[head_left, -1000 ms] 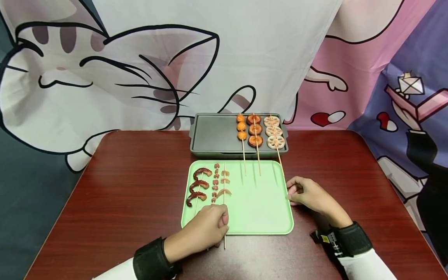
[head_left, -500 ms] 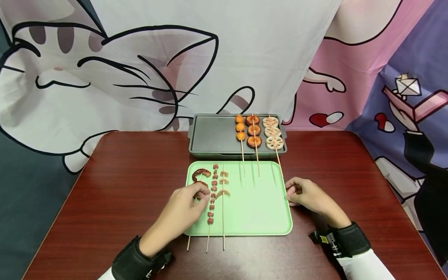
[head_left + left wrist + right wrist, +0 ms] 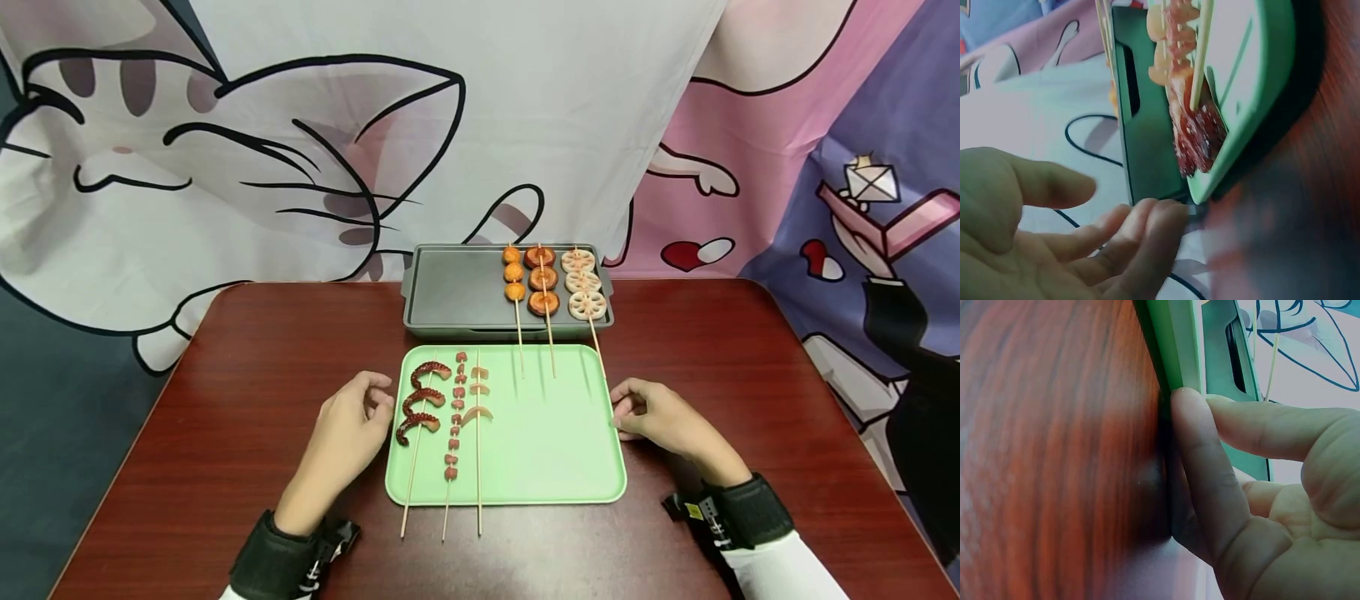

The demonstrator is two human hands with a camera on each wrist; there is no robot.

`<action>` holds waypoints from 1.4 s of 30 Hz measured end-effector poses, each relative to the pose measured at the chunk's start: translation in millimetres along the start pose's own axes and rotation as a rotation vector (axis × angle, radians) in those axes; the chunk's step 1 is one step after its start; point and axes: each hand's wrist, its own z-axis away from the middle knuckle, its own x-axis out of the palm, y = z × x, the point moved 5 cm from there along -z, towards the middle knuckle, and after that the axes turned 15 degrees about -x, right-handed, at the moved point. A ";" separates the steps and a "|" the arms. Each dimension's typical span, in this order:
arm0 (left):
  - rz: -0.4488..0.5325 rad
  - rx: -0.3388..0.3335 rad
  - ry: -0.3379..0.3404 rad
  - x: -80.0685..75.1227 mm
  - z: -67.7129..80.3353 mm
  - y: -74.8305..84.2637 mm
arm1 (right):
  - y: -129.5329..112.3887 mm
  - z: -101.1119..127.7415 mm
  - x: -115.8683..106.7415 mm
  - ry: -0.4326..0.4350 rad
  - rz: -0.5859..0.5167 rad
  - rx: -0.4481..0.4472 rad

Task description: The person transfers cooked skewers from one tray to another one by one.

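Note:
A light green tray (image 3: 551, 454) lies on the table. At its left side are an octopus tentacle skewer (image 3: 424, 398), a skewer of small reddish meat cubes (image 3: 453, 444) and a skewer with thin, pale pink curved pieces (image 3: 480, 388). My left hand (image 3: 343, 437) is beside the tray's left edge, holding nothing; in the left wrist view its thumb (image 3: 1060, 185) stands apart from the loosely bent fingers. Across from it, my right hand (image 3: 667, 419) pinches the tray's right rim between thumb and forefinger, as the right wrist view shows.
Behind the green tray stands a grey grill plate (image 3: 461, 287). On its right half lie skewers of orange balls (image 3: 513, 272), mushroom caps (image 3: 543, 278) and lotus root slices (image 3: 583, 282), their sticks reaching over the green tray. A printed cloth (image 3: 570, 108) hangs behind the table (image 3: 247, 375).
My left hand has gone from the lower ends of the skewers, up across the tentacle skewer, to the tray's left side. The tentacle skewer's stick now stands more upright. My right hand stays put.

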 end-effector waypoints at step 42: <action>0.305 -0.190 -0.350 29.5 -24.7 -41.7 | -3.3 0.9 1.1 0.002 -0.053 0.016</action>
